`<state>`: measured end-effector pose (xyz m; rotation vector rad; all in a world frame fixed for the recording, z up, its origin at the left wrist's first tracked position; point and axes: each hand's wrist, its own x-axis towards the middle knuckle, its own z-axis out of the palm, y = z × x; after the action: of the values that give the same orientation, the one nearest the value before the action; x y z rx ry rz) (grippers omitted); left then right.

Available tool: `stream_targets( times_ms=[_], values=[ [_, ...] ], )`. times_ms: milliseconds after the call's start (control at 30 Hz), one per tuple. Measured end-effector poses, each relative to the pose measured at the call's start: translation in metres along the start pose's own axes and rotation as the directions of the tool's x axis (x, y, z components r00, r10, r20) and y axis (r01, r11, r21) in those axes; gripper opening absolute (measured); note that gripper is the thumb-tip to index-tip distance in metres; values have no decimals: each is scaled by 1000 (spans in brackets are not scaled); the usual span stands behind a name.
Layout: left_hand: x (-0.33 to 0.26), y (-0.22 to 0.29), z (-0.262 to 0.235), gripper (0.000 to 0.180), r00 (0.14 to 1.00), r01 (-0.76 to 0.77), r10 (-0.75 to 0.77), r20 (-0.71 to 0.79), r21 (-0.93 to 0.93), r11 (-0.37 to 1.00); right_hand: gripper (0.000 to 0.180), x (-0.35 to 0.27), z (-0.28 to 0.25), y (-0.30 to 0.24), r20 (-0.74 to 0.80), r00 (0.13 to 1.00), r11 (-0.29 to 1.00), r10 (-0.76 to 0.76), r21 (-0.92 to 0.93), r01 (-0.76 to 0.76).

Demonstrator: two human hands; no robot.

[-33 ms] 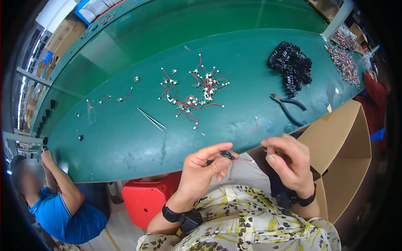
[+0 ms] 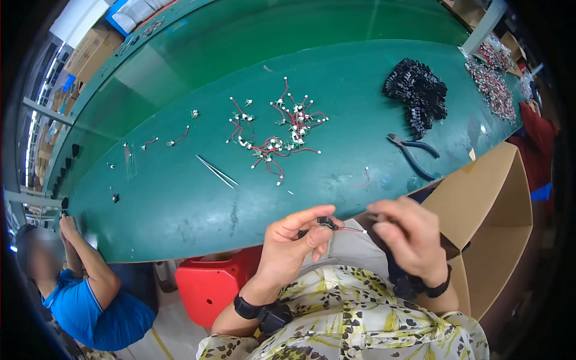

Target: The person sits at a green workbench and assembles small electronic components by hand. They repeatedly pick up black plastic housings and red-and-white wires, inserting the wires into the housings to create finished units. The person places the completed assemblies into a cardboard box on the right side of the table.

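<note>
At six o'clock from the middle of my view, just off the near edge of the green table (image 2: 162,210), my left hand (image 2: 287,243) is half curled, thumb and fingers pinching a small black part (image 2: 326,222). A red wire (image 2: 348,228) runs from it toward three o'clock, ending in a white tip (image 2: 363,231). At four o'clock my right hand (image 2: 411,234) hangs near that tip, fingers bent; it is blurred, so I cannot tell whether they grip anything. A loose cluster of wired white connectors (image 2: 297,137) lies at twelve, metal tweezers (image 2: 207,164) at nine, dark-handled cutters (image 2: 411,160) at three and a black heap of parts (image 2: 417,90) at two.
</note>
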<state>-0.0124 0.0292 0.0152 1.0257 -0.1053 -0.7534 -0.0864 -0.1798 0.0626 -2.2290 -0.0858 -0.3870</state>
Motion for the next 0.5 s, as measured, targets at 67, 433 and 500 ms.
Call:
stream_targets(
  times_ms=[67,433,500],
  values=[
    [-1,-3,1,34,1000,-21,20,16,26,999,23,0,13,-7,59,998,991,-36,-128,44],
    [0,-5,0,29,995,-90,96,-20,185,979,27,5,20,0,122,980,942,-155,-281,184],
    [1,-6,1,28,996,-83,89,-21,203,976,27,4,20,1,128,981,945,-145,-278,176]
  ],
)
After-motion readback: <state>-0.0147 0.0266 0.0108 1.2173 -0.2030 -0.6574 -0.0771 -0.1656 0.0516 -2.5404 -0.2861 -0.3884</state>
